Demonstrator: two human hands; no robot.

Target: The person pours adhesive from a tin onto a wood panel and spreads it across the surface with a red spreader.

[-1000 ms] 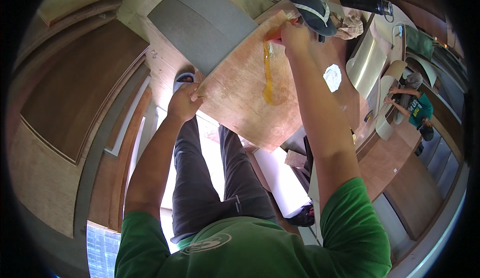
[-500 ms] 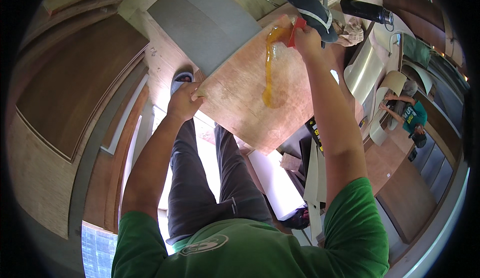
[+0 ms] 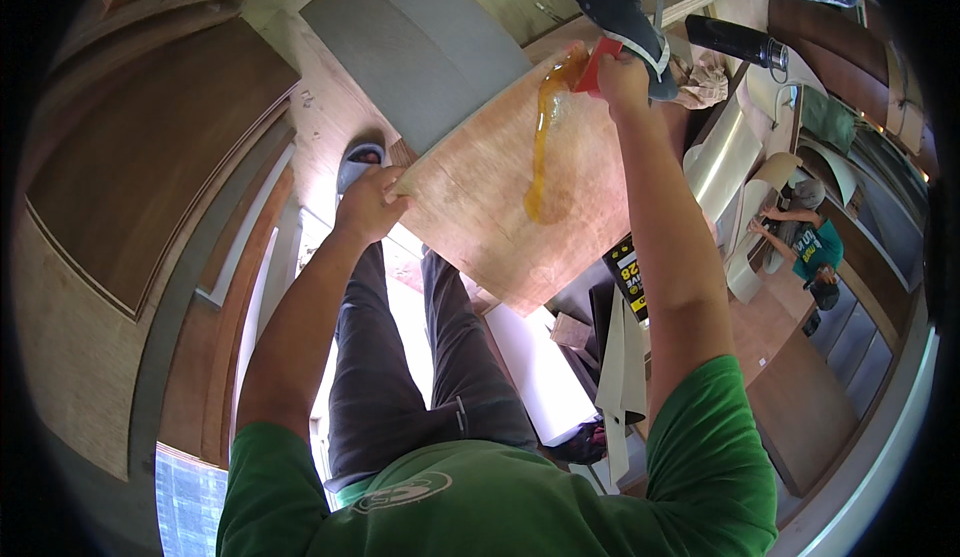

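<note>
Among wooden panels [image 3: 170, 157], the right grip [image 3: 625, 83] pinches a red scraper [image 3: 594, 65], the left grip [image 3: 370, 203] an amber-streaked board [image 3: 475, 202].

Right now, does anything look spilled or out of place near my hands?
Yes: another person's sandalled foot appears very close to your right hand and red scraper, an awkward place. The uneven amber streak on the wooden panel stands out, though I cannot tell whether it was spilled.

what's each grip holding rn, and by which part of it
The right grip holds the flat red piece by its right-hand side; the left grip holds the wooden board by its left corner.
</note>
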